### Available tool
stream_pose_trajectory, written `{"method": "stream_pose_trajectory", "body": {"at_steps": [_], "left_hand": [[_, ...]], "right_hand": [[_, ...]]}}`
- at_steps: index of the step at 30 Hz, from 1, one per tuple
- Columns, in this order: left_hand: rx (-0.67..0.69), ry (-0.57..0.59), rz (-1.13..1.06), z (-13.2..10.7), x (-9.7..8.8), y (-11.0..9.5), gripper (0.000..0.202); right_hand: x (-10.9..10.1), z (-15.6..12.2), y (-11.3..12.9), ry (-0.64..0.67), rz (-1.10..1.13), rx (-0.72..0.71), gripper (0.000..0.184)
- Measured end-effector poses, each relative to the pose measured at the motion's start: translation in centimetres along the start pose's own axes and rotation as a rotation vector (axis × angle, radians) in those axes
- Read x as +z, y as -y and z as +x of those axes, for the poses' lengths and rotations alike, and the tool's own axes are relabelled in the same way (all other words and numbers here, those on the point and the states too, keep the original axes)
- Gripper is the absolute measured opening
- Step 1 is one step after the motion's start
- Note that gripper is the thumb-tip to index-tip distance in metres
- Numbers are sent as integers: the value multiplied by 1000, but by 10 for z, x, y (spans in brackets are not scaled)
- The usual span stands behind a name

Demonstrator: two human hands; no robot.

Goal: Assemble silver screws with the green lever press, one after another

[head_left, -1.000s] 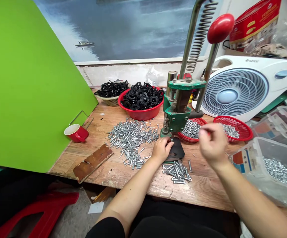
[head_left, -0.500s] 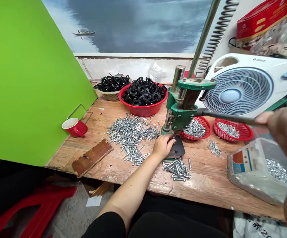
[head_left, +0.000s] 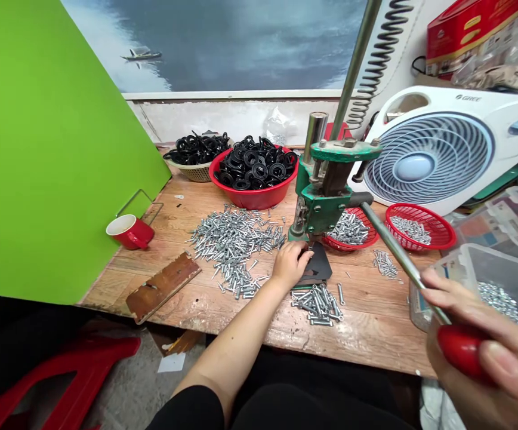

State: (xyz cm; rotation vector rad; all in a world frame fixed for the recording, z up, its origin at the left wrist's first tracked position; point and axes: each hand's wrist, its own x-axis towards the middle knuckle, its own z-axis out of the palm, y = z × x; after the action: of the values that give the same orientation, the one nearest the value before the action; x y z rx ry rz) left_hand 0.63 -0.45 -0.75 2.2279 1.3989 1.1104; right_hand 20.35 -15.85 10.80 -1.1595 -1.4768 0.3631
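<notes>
A green hand-lever press [head_left: 329,212] stands on the wooden table. My right hand [head_left: 505,340] is wrapped round its lever [head_left: 391,242] near the end, at the red knob [head_left: 462,353]. Under the press head, my left hand [head_left: 289,263] has its fingers pinched together at the tool; what they hold is hidden. That hand rests at the left edge of a black plate [head_left: 319,263] on the press base. Just in front of the base lies a small heap of metal eye bolts [head_left: 319,306]. To the left spreads a larger heap of metal bolts [head_left: 232,239].
Behind are a red basin [head_left: 254,198] and a beige basket [head_left: 196,172] of black rings. Right of the press stand red baskets [head_left: 444,230] of metal pieces, a fan [head_left: 424,155] and a clear plastic box [head_left: 469,263]. A red mug [head_left: 136,233] and brown board [head_left: 165,286] lie left.
My right hand has brought the lever down and towards me, from nearly level to slanting downward. My left hand stays at the press base. The view has shifted slightly.
</notes>
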Motion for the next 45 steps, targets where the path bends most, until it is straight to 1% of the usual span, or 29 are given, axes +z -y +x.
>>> {"method": "stream_pose_trajectory", "body": {"at_steps": [2,3,5,6,8,10,12,13,14,15,16,17,18,20,23,26,29,31,33,35,38,40,41,43,44,45], "left_hand": [[-12,16,-13,0,0,0,23],[-20,26,-23,0,0,0,23],[-41,39,-53,-1,0,0,23],[-55,42,-67,-1,-1,0,23],[-82,63,-88,-1,-1,0,27],[-93,117,-96,0,-2,1,35],[-96,168,-93,2,-2,1,38],[-98,181,-90,2,-2,1,36],[-102,185,-86,3,-2,2,35],[-106,186,-84,4,-1,2,33],[-110,187,-84,4,-1,3,32],[-112,187,-87,5,0,3,32],[-114,186,-91,5,1,3,32],[-121,180,-97,6,2,4,31],[-133,174,-97,6,4,6,32],[-139,168,-94,6,4,8,32],[-143,176,-94,6,4,8,32],[-144,189,-91,7,4,8,32],[-141,194,-87,7,3,7,32],[-131,188,-82,7,2,5,32],[-110,181,-66,6,0,3,32],[-103,184,-65,5,-1,3,34],[-102,184,-69,4,-2,2,36],[-105,179,-76,2,-3,2,40],[-109,175,-74,1,-4,2,42],[-114,173,-68,1,-4,2,44]], "right_hand": [[11,-11,-20,29,81,-58,37],[15,-18,-32,62,79,-88,40],[17,-28,-52,159,-11,-106,47],[14,-30,-58,211,-71,-85,50],[6,-27,-60,325,-182,8,54],[0,-15,-54,465,-228,127,59],[1,2,-49,568,-150,249,60],[5,11,-47,594,-99,327,54],[11,20,-47,586,-69,408,45],[17,26,-48,547,-75,481,34],[24,31,-48,495,-118,528,24],[30,34,-49,453,-183,546,17],[35,35,-49,427,-250,536,15],[41,32,-49,401,-340,482,18],[49,24,-57,383,-380,470,21],[68,20,-83,304,-391,408,22],[95,25,-117,168,-409,272,23],[110,31,-135,95,-425,199,23],[120,36,-145,63,-433,160,24],[124,39,-150,63,-435,153,25],[123,39,-145,68,-435,171,28],[116,34,-133,68,-421,158,31],[109,29,-124,60,-411,134,35],[87,16,-100,35,-387,52,45],[72,9,-85,41,-366,-11,48],[54,3,-70,75,-336,-82,48]]}}
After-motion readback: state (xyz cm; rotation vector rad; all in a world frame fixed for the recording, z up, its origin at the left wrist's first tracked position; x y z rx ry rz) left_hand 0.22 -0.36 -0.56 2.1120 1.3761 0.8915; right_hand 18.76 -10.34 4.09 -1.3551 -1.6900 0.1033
